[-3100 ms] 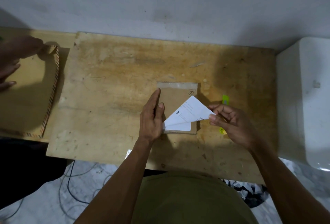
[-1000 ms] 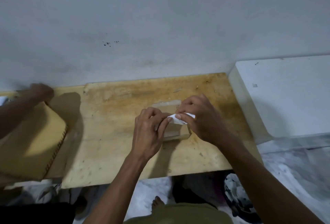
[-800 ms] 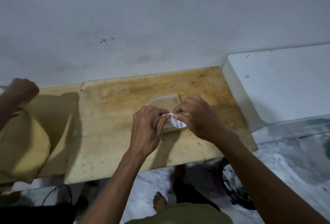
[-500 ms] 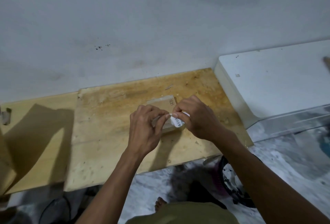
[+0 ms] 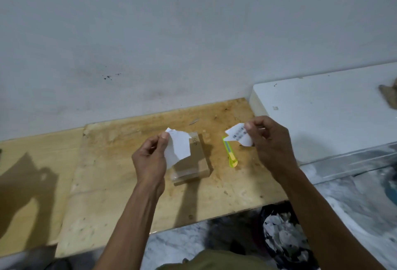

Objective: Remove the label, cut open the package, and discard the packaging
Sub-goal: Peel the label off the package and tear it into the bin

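The white label is torn in two. My left hand (image 5: pixel 150 158) pinches the blank larger piece (image 5: pixel 179 147) above the left side of the brown cardboard package (image 5: pixel 196 162), which lies flat on the wooden board (image 5: pixel 120 175). My right hand (image 5: pixel 268 140) pinches the smaller piece with printed barcodes (image 5: pixel 238 135), held up to the right of the package. A yellow-green utility knife (image 5: pixel 230 153) lies on the board between the package and my right hand.
A white cabinet top (image 5: pixel 322 115) adjoins the board on the right, with a brownish object (image 5: pixel 390 97) at its far edge. On the floor below stands a black bin bag (image 5: pixel 283 237) holding torn white paper. A white wall rises behind.
Both hands were together over the package gripping the peeled label; they have pulled apart, tearing it into two pieces. The other person and their brown box at the left are gone.
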`<state>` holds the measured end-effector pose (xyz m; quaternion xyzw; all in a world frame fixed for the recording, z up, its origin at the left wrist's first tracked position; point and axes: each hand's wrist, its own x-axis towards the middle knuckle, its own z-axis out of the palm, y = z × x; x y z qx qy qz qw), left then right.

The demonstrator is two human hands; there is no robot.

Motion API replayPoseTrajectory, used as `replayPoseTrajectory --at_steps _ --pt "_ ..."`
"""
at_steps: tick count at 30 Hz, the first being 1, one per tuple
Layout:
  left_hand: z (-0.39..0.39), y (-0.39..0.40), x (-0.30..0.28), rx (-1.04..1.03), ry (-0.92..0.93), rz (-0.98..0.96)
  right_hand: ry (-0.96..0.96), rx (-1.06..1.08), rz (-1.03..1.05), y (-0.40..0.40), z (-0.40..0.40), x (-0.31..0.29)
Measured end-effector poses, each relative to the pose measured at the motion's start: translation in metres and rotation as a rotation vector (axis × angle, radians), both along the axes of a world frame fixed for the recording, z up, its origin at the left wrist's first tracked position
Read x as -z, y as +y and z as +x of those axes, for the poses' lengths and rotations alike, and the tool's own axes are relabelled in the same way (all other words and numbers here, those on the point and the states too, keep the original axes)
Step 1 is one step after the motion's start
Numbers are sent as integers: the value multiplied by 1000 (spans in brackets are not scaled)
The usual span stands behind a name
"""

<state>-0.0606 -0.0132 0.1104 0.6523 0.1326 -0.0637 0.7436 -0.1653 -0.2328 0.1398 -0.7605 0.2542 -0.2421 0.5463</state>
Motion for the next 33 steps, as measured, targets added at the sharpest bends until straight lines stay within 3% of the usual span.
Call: replayPoseTrajectory --at_steps 6,12,15,19,23,26,33 --pt "-15 -37 -5 71 25 -21 19 -232 -79 28 17 -9" --pt "-20 -41 -17 315 -8 25 8 -427 -407 11 29 -7" --pt "-22 -42 -24 433 -11 27 63 -505 -376 9 35 -6" --pt "-23 -40 -23 410 -32 21 -5 -406 -273 9 37 -2" --pt "-29 -32 -17 413 -146 176 36 -525 -255 4 33 -1" --pt "-29 -31 -16 435 -253 325 145 -630 -429 4 36 1" --pt "-25 -31 -21 427 -382 573 193 -580 -522 3 35 -2"
